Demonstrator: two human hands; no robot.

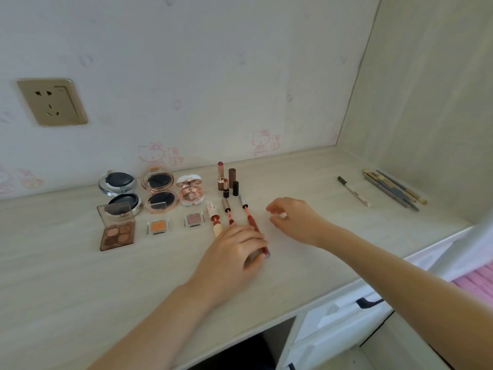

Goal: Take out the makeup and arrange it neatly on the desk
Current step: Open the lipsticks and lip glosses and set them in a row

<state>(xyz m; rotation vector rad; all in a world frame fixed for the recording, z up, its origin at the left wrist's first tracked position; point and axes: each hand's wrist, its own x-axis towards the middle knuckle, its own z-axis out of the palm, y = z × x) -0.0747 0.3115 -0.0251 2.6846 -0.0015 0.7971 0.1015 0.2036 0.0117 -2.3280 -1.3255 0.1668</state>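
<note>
We see the makeup laid out in rows on the pale wood-grain surface. At the back left stand three open compacts: a silver compact, a rose-gold compact and a small pink compact. In front of them lie an open eyeshadow palette, an orange single shadow and a glittery single shadow. Two uncapped lipsticks stand upright beside their caps. Three lip gloss tubes lie side by side, applicators pulled out. Our left hand rests on the near ends of these tubes, fingers curled around the rightmost red tube. Our right hand hovers just beside it, fingers loosely curled; whether it pinches a small item, we cannot tell. Well apart at the right lie a white pen and a bundle of brushes.
</note>
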